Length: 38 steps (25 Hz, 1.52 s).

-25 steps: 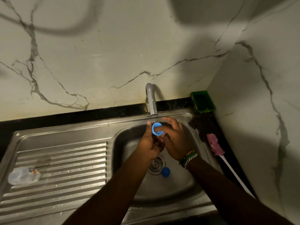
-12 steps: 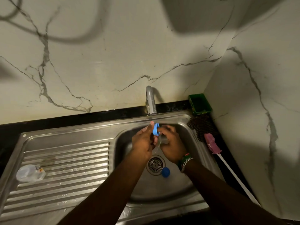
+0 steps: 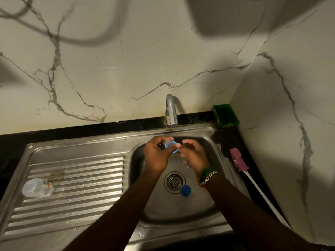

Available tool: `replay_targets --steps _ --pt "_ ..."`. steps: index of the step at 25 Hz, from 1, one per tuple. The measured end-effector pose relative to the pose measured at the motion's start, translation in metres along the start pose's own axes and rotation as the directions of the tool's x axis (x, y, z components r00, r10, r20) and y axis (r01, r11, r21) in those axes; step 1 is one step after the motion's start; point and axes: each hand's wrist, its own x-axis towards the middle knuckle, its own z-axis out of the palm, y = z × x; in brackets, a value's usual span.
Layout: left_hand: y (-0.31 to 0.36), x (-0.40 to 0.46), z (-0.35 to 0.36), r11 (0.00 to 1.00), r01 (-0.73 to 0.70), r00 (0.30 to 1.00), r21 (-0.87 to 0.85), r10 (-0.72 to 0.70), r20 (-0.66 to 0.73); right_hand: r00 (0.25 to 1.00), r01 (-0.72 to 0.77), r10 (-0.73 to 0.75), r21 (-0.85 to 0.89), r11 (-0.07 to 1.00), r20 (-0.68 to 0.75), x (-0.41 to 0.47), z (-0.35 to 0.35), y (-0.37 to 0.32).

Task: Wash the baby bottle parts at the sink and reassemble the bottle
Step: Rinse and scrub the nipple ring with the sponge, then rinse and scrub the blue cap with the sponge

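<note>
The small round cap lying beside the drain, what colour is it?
Blue. The cap shows clearly in the head view, next to the drain.

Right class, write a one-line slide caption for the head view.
Left hand holds blue ring with teat under tap; right hand rubs it.
</note>
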Motion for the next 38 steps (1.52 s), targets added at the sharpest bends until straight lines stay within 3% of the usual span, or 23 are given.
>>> replay_targets --steps 1,3,4,6,7,8,9,11,13,14,15,17,19,21,23,25,27,33,36,38 --pt "0.001 0.000 -0.003 1.000 0.013 1.000 -0.002 -0.013 -0.003 0.982 0.190 -0.186 -0.162 0.968 0.041 0.003 -0.001 0.003" --pt "0.007 0.000 -0.007 0.997 0.064 0.998 -0.036 -0.064 0.018 0.873 0.484 -0.418 -0.352 0.801 0.250 0.003 0.001 0.003" --pt "0.008 0.000 -0.010 0.996 0.075 0.997 -0.042 -0.074 0.031 0.827 0.561 -0.469 -0.400 0.725 0.309 0.002 0.006 0.000" --pt "0.010 0.000 -0.018 0.998 0.034 0.998 -0.061 -0.030 0.061 0.790 0.609 -0.540 -0.462 0.644 0.289 0.001 0.015 -0.015" --pt "0.009 0.001 -0.024 0.996 0.017 0.998 -0.088 -0.012 0.060 0.794 0.604 -0.539 -0.452 0.656 0.280 0.004 0.018 -0.021" --pt "0.007 0.001 -0.032 0.993 0.015 0.999 -0.120 -0.010 0.044 0.835 0.551 -0.483 -0.394 0.736 0.263 0.011 0.019 -0.024" --pt "0.004 0.000 -0.043 0.991 0.022 1.000 -0.134 -0.022 0.004 0.891 0.445 -0.378 -0.326 0.834 0.250 0.017 0.019 -0.022" --pt "-0.014 -0.001 -0.065 0.995 0.037 0.995 -0.093 -0.046 -0.092 0.953 0.260 -0.182 -0.346 0.902 0.242 0.024 0.018 -0.007" --pt "-0.059 -0.005 -0.094 0.990 0.099 0.982 0.100 -0.081 -0.170 0.979 0.192 -0.193 -0.611 0.768 0.065 0.034 0.021 0.018" --pt "-0.085 -0.010 -0.109 0.966 0.138 0.975 0.221 -0.094 -0.199 0.962 0.215 -0.272 -0.688 0.693 0.027 0.035 0.026 0.028" --pt "-0.111 -0.017 -0.125 0.925 0.170 0.970 0.339 -0.096 -0.225 0.947 0.262 -0.320 -0.667 0.698 0.037 0.034 0.039 0.032" --pt "-0.157 -0.042 -0.151 0.772 0.228 0.961 0.593 -0.079 -0.266 0.933 0.350 -0.331 -0.560 0.751 0.139 0.032 0.074 0.030" --pt "-0.179 -0.072 -0.167 0.628 0.297 0.937 0.719 -0.049 -0.345 0.908 0.413 -0.300 -0.501 0.760 0.294 0.026 0.118 0.027" --pt "-0.183 -0.095 -0.177 0.564 0.367 0.906 0.740 -0.038 -0.421 0.844 0.487 -0.250 -0.480 0.730 0.475 0.021 0.171 0.027" --pt "-0.189 -0.109 -0.187 0.511 0.390 0.901 0.766 -0.040 -0.432 0.738 0.610 -0.233 -0.480 0.631 0.633 0.013 0.230 0.031" --pt "-0.189 -0.112 -0.191 0.463 0.384 0.912 0.799 -0.056 -0.406 0.637 0.711 -0.218 -0.455 0.536 0.739 0.004 0.288 0.039" --pt "-0.189 -0.110 -0.193 0.435 0.405 0.909 0.804 -0.097 -0.406 0.584 0.752 -0.192 -0.437 0.493 0.789 -0.003 0.340 0.052" --pt "-0.197 -0.109 -0.194 0.404 0.403 0.910 0.821 -0.079 -0.407 0.588 0.786 -0.136 -0.524 0.328 0.797 0.001 0.395 0.089" --pt "-0.201 -0.110 -0.192 0.389 0.403 0.913 0.828 -0.106 -0.395 0.611 0.769 -0.117 -0.553 0.321 0.783 0.009 0.393 0.098" --pt "-0.202 -0.110 -0.193 0.386 0.407 0.911 0.828 -0.108 -0.398 0.607 0.751 -0.079 -0.539 0.381 0.790 0.011 0.388 0.100"
